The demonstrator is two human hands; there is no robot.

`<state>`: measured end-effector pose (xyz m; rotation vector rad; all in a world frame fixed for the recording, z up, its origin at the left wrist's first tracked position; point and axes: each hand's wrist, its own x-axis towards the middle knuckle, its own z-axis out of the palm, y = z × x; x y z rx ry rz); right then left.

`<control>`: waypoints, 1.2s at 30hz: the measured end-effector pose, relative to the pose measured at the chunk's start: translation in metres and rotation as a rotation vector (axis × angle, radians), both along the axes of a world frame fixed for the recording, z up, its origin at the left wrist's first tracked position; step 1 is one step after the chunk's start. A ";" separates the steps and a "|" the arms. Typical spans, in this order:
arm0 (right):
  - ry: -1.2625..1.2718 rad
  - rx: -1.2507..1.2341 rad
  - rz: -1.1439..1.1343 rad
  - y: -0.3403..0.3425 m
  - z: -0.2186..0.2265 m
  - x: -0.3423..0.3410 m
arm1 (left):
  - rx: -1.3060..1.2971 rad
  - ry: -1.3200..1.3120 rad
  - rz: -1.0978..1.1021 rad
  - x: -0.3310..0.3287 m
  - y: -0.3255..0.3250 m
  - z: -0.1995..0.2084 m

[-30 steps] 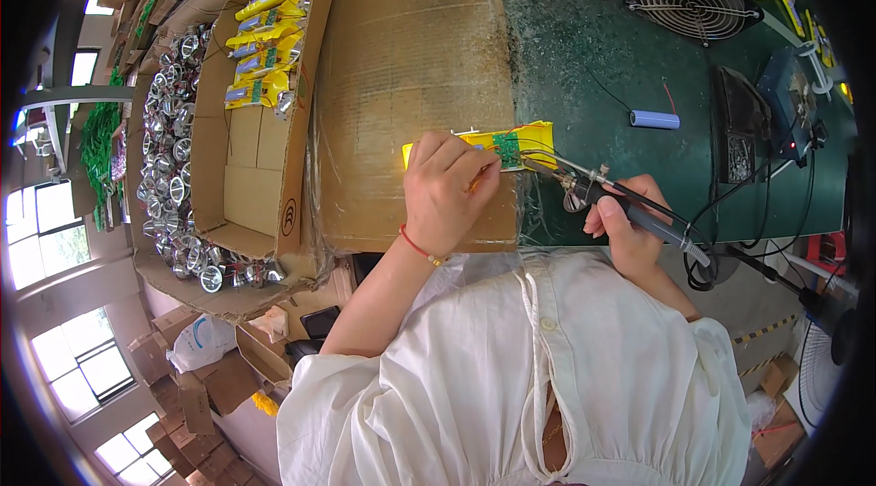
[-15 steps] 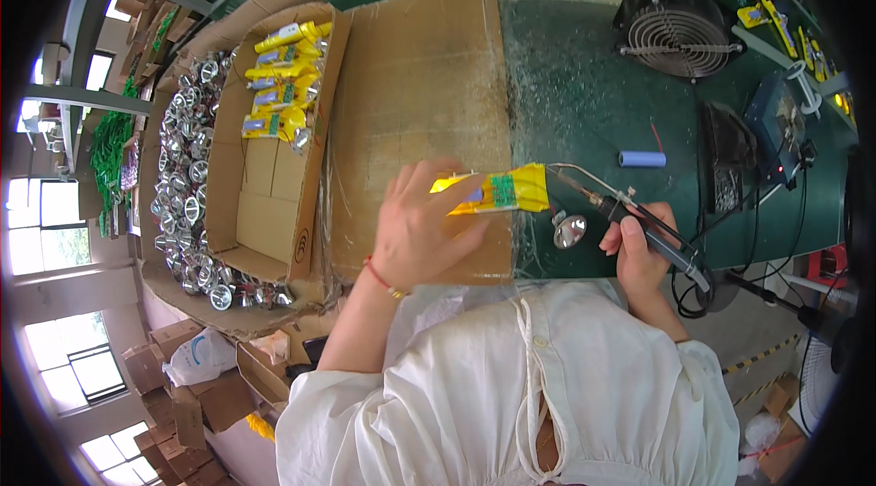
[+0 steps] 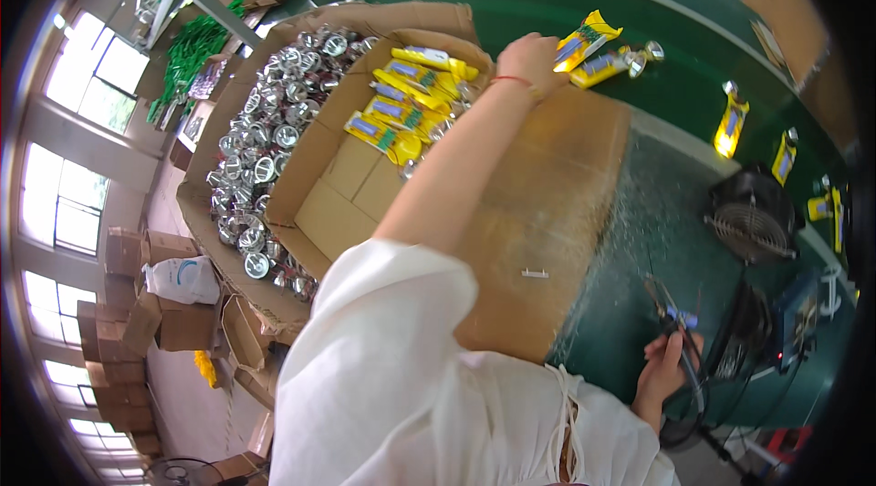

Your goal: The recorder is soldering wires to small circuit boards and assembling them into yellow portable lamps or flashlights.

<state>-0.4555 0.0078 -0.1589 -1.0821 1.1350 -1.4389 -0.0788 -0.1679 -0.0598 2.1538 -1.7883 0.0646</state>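
Observation:
My left hand (image 3: 531, 62) reaches far out over the green surface, its fingers closed at the near end of a yellow flashlight housing (image 3: 581, 41) with a green circuit board; the fingertips are partly hidden. Just beside it lies another yellow flashlight (image 3: 602, 69) with a silver reflector. Low on the right, my right hand (image 3: 664, 365) grips a soldering iron (image 3: 673, 326), its tip pointing away from me. Behind the iron, a blue battery cell (image 3: 684, 316) is partly covered. On the brown cardboard sheet (image 3: 511, 212) rests a small white strip (image 3: 535, 273).
At left, a carton (image 3: 315, 203) holds several yellow flashlights, beside a heap of silver reflectors (image 3: 265, 167). A black fan (image 3: 750, 212) and a blue soldering station (image 3: 796, 322) stand at right. More flashlights, one lit (image 3: 728, 135), lie along the far side.
My left hand has carried the yellow housing from the cardboard sheet forward to the far green surface. The view has swung, and my right hand still holds the iron.

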 end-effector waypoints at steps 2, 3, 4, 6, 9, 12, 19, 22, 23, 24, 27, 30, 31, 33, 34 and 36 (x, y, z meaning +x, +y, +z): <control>0.036 0.016 -0.003 0.000 -0.007 -0.001 | 0.003 0.001 0.120 0.011 -0.045 -0.017; 0.045 0.014 0.012 0.000 -0.006 0.002 | 0.033 -0.008 0.186 0.019 -0.058 -0.025; 0.065 0.017 0.011 0.001 -0.002 0.003 | 0.054 0.005 0.221 0.023 -0.071 -0.039; 0.082 0.020 -0.001 0.000 -0.001 0.004 | 0.151 0.025 0.279 0.028 -0.080 -0.058; 0.141 0.033 -0.046 0.000 0.000 0.006 | 0.151 0.023 0.224 0.022 -0.068 -0.057; 0.087 0.069 -0.021 -0.001 -0.001 0.005 | -0.012 -0.085 -0.091 0.025 -0.012 -0.010; 0.084 0.016 0.019 -0.005 -0.002 0.008 | 0.151 -0.127 0.005 0.122 0.131 0.045; 0.081 -0.012 0.027 -0.005 -0.003 0.007 | 0.416 -0.275 -0.043 0.151 0.164 0.034; 0.097 -0.022 0.026 -0.006 -0.003 0.007 | 0.414 -0.278 -0.044 0.150 0.167 0.030; 0.099 -0.022 0.018 -0.007 -0.004 0.007 | 0.507 -0.384 -0.053 0.139 0.167 0.027; 0.092 -0.020 0.017 -0.004 -0.004 0.007 | 0.693 -0.571 -0.084 0.129 0.165 0.021; 0.097 -0.043 0.012 -0.003 -0.004 0.008 | 0.347 -0.450 -0.248 0.138 0.166 -0.004; 0.107 -0.034 0.014 -0.003 -0.004 0.007 | 0.345 -0.451 -0.253 0.140 0.165 -0.007; 0.116 -0.025 0.012 -0.003 -0.004 0.007 | 0.192 -0.368 -0.315 0.142 0.162 -0.010; 0.124 -0.028 0.017 -0.002 -0.005 0.008 | 0.191 -0.369 -0.318 0.143 0.159 -0.010; 0.131 -0.032 0.016 -0.002 -0.005 0.008 | 0.120 -0.218 -0.330 0.144 0.153 -0.007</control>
